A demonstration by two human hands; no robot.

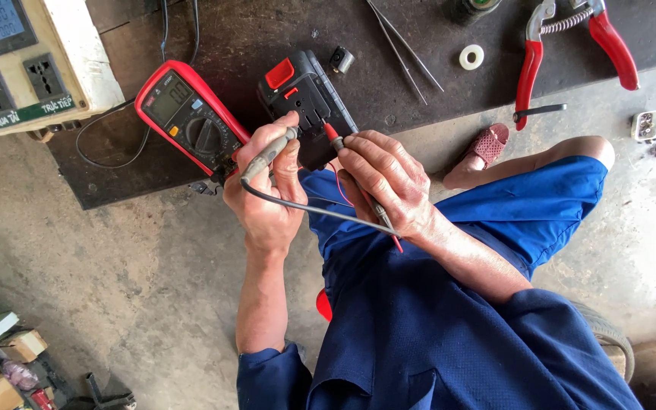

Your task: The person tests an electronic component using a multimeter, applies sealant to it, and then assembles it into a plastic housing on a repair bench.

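A black battery pack [307, 102] with a red latch lies at the edge of a dark work surface [267, 38]. My left hand [267, 201] holds a grey-black test probe [269, 154], its tip at the pack's terminals. My right hand [387, 182] holds a red test probe [333, 137], its tip also against the pack's terminal slots. A red-cased multimeter [187, 118] with a round dial lies just left of the pack, and its black lead [305, 206] curves across below my hands.
A white socket box with a small screen [28, 61] sits at the far left. Long tweezers [404, 49], a tape roll [471, 56] and red-handled pliers [571, 38] lie on the surface to the right. Small boxes [1, 357] sit on the concrete floor.
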